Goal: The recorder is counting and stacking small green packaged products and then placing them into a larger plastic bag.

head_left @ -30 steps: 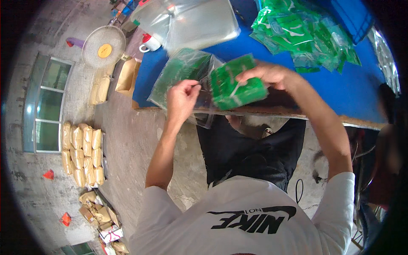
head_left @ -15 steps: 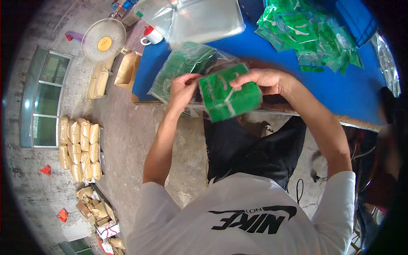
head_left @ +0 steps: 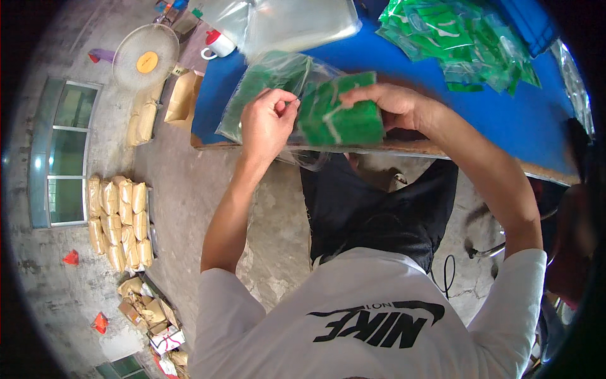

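My right hand (head_left: 392, 106) grips a thick bundle of flat green packets (head_left: 344, 114), thumb side on top, over the front edge of the blue table. The bundle is blurred by motion. Just left of it, my left hand (head_left: 269, 121) is closed in a pinch at the edge of a clear plastic bag (head_left: 237, 104). More green packets (head_left: 278, 72) show through the clear film behind my left hand. Part of the film hangs below the table edge. How far the bundle overlaps the bag's mouth I cannot tell.
Loose green packets (head_left: 464, 47) lie heaped at the back right of the blue table (head_left: 499, 136). A stack of clear bags (head_left: 303, 25) and a white mug with red (head_left: 218, 44) stand at the back left. A fan (head_left: 146, 60) and piled tan sacks (head_left: 120, 221) are further left.
The green bundle has moved up and away from me, further over the table, with my right hand. My left hand has turned slightly and stays near the bag's edge.
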Available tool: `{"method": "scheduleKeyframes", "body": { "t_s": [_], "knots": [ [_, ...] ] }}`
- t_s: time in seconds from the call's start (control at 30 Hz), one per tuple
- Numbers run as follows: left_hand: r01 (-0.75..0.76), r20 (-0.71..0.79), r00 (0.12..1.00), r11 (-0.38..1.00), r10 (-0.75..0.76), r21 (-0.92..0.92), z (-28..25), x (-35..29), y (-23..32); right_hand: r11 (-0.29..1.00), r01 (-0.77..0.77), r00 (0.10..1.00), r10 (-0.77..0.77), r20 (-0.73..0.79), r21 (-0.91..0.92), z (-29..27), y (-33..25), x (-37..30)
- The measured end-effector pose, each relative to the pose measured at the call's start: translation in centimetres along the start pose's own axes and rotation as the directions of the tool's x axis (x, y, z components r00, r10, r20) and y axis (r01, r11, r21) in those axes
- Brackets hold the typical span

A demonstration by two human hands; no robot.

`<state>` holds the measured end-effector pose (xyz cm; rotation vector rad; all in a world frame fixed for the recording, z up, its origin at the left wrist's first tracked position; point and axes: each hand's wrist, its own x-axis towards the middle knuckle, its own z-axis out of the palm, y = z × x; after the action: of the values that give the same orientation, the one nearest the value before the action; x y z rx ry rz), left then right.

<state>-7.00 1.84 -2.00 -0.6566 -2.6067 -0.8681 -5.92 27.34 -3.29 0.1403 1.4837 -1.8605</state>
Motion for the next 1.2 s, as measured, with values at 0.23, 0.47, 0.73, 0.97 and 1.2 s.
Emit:
{"method": "scheduleKeyframes", "body": {
  "t_s": [0.23,0.47,0.73,0.97,1.2],
  "knots": [
    [-0.076,-0.001,0.997,0.988,0.077,0.132,-0.6,-0.8,1.1,0.925,0.375,0.889,-0.339,-0.307,0.063,5.5,4.0,2.0],
    [-0.135,-0.059,0.987,0.964,0.152,0.228,-1.1,0.3,3.0,0.822,0.537,0.763,-0.377,-0.524,0.19,7.0,5.9,6.0],
    [-0.094,-0.113,0.986,0.964,0.125,0.247,-0.5,0.8,4.3,0.827,0.557,0.739,-0.449,-0.503,0.08,9.8,4.8,5.6],
    [-0.154,-0.143,0.973,0.97,0.182,0.191,2.6,1.4,6.5,0.884,0.446,0.783,-0.462,-0.416,-0.141,6.3,3.4,8.5],
    [0.018,-0.22,0.975,0.995,-0.04,-0.101,1.1,2.6,3.8,0.963,0.248,0.967,-0.252,0.031,0.105,2.0,1.3,7.0]
  ]
}}
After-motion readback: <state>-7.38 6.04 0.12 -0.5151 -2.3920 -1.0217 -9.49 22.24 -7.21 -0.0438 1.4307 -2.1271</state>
